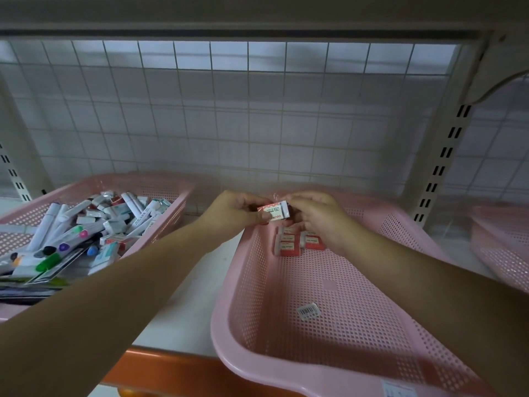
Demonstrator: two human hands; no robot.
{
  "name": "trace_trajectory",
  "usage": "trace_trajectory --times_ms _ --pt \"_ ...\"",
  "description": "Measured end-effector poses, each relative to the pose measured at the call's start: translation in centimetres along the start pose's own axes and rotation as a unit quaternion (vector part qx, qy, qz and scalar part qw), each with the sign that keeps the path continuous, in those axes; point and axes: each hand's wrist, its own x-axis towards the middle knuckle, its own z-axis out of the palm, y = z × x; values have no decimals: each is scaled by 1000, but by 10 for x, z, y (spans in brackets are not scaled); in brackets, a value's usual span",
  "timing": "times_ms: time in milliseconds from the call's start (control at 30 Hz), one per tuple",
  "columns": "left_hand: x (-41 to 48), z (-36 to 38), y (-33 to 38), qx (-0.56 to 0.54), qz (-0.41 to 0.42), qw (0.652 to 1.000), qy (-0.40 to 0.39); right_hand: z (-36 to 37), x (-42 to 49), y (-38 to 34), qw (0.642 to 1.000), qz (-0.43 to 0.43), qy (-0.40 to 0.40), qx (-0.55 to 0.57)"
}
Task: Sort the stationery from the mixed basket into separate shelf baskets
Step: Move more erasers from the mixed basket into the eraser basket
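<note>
**Eraser held over the far-left corner of the sorting basket: risk of a drop outside the rim**

Location. The eraser (274, 212), a white block in a red-and-white "2B" sleeve, is held in the air between both hands. It is above the far-left corner of the middle basket (257, 270), close over a small group of matching erasers (292, 242) lying at the far end. One more item with a barcode (308, 311) lies alone nearer the front.

Risks.
- The eraser hangs close to the basket's left rim. If both grips release unevenly, it is likely to tip leftward onto the shelf (186, 310), between this basket and the mixed basket (128, 179).
- A drop from this height may scatter the grouped erasers below.
- The sleeve may slide off the block if the ends are pulled apart.

Hand pose. Both forearms reach forward and converge. The left hand (237, 209) pinches the eraser's left end, thumb in front and fingers curled behind. The right hand (315, 213) pinches the right end with its fingertips, knuckles up and wrist above the grouped erasers.
</note>
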Motion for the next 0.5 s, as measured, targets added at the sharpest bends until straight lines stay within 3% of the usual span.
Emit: trace_trajectory --times_ms 167,267,333,400,500 --pt "-1 6 -1 -62 -15 997 45 4 1 -1 994 6 -12 106" --pt "3 14 2 18 1 997 79 7 3 -5 989 42 21 140" --pt "8 15 6 121 15 991 60 2 6 -6 986 61 37 153" --pt "14 15 11 247 21 969 22 -8 10 -1 995 57 52 60" --pt "28 16 15 397 40 916 -28 -25 7 7 968 54 -5 -245"
